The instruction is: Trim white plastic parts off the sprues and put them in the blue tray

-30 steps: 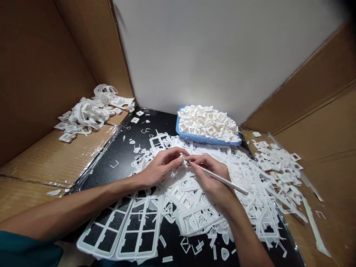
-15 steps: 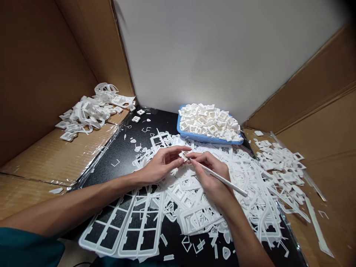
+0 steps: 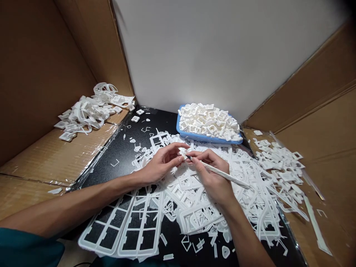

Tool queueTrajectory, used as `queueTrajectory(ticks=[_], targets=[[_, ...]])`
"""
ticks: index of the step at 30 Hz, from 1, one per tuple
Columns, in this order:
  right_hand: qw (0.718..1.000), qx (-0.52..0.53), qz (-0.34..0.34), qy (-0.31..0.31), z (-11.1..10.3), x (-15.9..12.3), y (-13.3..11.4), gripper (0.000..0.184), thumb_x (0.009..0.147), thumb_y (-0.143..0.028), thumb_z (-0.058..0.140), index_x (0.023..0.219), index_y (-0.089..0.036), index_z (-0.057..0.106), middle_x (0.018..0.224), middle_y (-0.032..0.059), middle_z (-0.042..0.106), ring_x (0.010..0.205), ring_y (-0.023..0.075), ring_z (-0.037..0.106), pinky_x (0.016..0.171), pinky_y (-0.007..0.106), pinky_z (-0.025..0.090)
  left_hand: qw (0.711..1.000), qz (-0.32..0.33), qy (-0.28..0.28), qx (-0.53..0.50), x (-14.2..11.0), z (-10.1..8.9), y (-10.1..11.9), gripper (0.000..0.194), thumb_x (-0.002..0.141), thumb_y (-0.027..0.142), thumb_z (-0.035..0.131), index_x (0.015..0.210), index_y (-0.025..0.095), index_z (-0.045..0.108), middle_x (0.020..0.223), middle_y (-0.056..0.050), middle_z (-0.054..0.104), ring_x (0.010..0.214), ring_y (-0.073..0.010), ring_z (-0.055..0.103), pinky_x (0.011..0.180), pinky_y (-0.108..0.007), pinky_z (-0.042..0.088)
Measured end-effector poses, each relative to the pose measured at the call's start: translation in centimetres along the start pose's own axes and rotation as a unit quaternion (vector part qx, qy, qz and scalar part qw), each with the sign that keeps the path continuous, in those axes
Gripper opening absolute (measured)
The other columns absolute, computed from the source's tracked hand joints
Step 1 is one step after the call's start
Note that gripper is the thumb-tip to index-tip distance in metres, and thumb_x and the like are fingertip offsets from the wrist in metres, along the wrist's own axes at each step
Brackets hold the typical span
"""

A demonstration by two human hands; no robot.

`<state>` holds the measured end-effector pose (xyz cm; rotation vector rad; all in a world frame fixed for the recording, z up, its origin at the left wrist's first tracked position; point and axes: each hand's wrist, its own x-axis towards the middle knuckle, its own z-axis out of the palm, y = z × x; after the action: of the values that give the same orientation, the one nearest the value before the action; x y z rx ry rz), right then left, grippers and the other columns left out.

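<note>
Between thumb and fingers, my left hand (image 3: 164,159) pinches a small white square foam piece (image 3: 183,152). My right hand (image 3: 213,168) grips a thin white pen-like tool (image 3: 226,175) with a dark narrow tip. That tip touches or nearly touches the piece; my fingers partly hide the contact. Under both hands lies a heap of white foam frames and offcuts (image 3: 191,202). Just beyond them, a blue tray (image 3: 207,139) is piled high with small white square pieces (image 3: 208,120).
White pieces and curled strips are heaped on cardboard (image 3: 86,115) at the left. More small pieces (image 3: 278,159) lie on the right cardboard. White grid frames (image 3: 139,237) rest at the front of the black table (image 3: 111,174). Cardboard walls and a white panel (image 3: 222,52) surround the table.
The tool in my right hand has swung, its rear end shifting slightly right and up. My left hand keeps the white piece in about the same place.
</note>
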<state>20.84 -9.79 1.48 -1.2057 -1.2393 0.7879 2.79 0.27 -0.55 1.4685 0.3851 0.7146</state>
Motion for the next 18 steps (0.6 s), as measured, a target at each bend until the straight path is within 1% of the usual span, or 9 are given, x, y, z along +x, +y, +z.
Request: queueTrajectory(ticks=[2,5,7,8,10,13,16,18], targets=[[1.0,0.021,-0.003,0.007,0.07,0.05,-0.04,0.014,0.101,-0.03,0.074,0.089,-0.022,0.071,0.118,0.0064,0.081,0.107,0.0228,0.079,0.094,0.037,0.064,1.0,0.002,-0.004,0.007,-0.04,0.09,-0.04,0.043,0.105,0.038,0.07,0.144,0.023,0.06,0.118,-0.008,0.068,0.101,-0.0207,0.066,0.087,-0.033,0.053],[0.998,0.056,-0.002,0.02,0.23,0.1,-0.01,0.016,0.099,-0.031,0.076,0.087,-0.022,0.071,0.116,0.0078,0.082,0.103,0.0235,0.08,0.094,0.039,0.066,0.999,0.032,0.006,0.021,-0.11,0.25,-0.14,0.047,0.1,0.033,0.077,0.143,0.025,0.061,0.138,-0.01,0.061,0.118,-0.0239,0.062,0.102,-0.038,0.052],[0.997,0.072,0.011,0.023,0.3,0.13,0.1,0.017,0.098,-0.032,0.078,0.087,-0.022,0.071,0.116,0.0085,0.082,0.097,0.023,0.081,0.091,0.039,0.067,0.998,0.052,0.021,0.019,-0.15,0.32,-0.14,0.044,0.1,0.03,0.078,0.14,0.026,0.061,0.143,-0.011,0.057,0.127,-0.0255,0.058,0.107,-0.039,0.049],[0.997,0.077,0.018,0.026,0.32,0.15,0.18,0.018,0.097,-0.033,0.079,0.087,-0.022,0.071,0.116,0.0087,0.082,0.094,0.0225,0.082,0.088,0.039,0.067,0.998,0.053,0.023,0.007,-0.17,0.35,-0.12,0.042,0.102,0.03,0.075,0.14,0.026,0.06,0.14,-0.01,0.057,0.128,-0.0254,0.057,0.107,-0.038,0.049],[0.996,0.076,0.025,0.035,0.32,0.2,0.32,0.019,0.096,-0.034,0.08,0.087,-0.021,0.07,0.116,0.0092,0.083,0.09,0.0222,0.082,0.085,0.039,0.068,0.998,0.042,0.019,-0.031,-0.2,0.39,-0.01,0.039,0.105,0.031,0.07,0.14,0.026,0.056,0.132,-0.009,0.059,0.122,-0.0236,0.059,0.103,-0.037,0.05],[0.998,0.046,0.015,0.043,0.31,0.16,0.37,0.018,0.096,-0.034,0.08,0.086,-0.022,0.071,0.115,0.0089,0.083,0.091,0.0227,0.082,0.081,0.037,0.067,0.997,0.03,0.02,-0.065,-0.29,0.4,0.24,0.031,0.108,0.034,0.065,0.136,0.025,0.055,0.119,-0.007,0.06,0.111,-0.0207,0.061,0.098,-0.034,0.05],[0.997,-0.027,-0.03,0.064,0.33,-0.11,0.18,0.012,0.099,-0.031,0.076,0.09,-0.024,0.073,0.117,0.0084,0.082,0.102,0.025,0.08,0.083,0.037,0.067,0.998,0.007,0.027,-0.056,-0.42,0.32,0.43,0.028,0.111,0.039,0.06,0.133,0.024,0.054,0.105,-0.003,0.062,0.099,-0.0185,0.061,0.093,-0.033,0.048],[0.989,-0.097,-0.079,0.074,0.36,-0.33,0.02,0.006,0.1,-0.027,0.074,0.094,-0.025,0.075,0.122,0.0082,0.081,0.113,0.0265,0.078,0.09,0.039,0.066,0.998,-0.015,0.031,-0.058,-0.47,0.24,0.43,0.03,0.112,0.043,0.057,0.136,0.025,0.053,0.099,-0.002,0.064,0.092,-0.0177,0.061,0.088,-0.032,0.047]])
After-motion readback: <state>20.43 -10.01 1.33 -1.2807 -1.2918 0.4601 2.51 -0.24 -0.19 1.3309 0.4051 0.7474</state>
